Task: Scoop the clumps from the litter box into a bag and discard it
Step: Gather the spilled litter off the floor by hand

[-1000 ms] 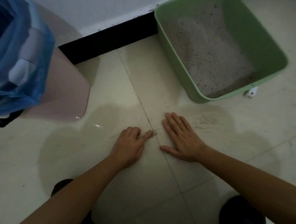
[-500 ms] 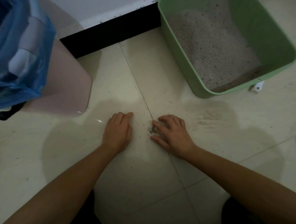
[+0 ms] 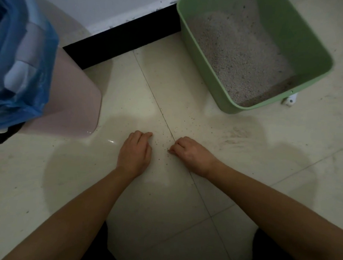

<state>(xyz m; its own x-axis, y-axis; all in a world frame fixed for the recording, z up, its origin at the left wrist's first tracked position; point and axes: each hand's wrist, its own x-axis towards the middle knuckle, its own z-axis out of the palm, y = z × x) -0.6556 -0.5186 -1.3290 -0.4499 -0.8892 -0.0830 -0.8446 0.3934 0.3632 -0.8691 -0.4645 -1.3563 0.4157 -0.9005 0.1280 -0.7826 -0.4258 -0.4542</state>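
Pale tiled floor (image 3: pixel 246 176), black baseboard (image 3: pixel 121 44) under white wall (image 3: pixel 114 7) at top. Upper right: green litter box (image 3: pixel 299 37) w/ grey litter (image 3: pixel 238 55). Upper left: pink bin (image 3: pixel 72 94) lined w/ blue bag (image 3: pixel 33 99). Centre: left hand (image 3: pixel 135 152) palm-down on the floor, fingers loosely bent, holding nothing. Right hand (image 3: pixel 189 152) has fingers curled, tips pinching spilled grains (image 3: pixel 161 143).

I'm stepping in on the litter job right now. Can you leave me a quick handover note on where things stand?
Left hand: rests on the floor, fingers loosely bent, holding nothing.
Right hand: fingers curled at spilled grains on the floor; a grip cannot be confirmed.
Litter box: ahead and right of the hands, holds litter.
Blue bag: lining the pink bin, ahead and left.
Done: cannot tell whether clumps were scooped.
Left: gather the grains, tie off and discard the bag.
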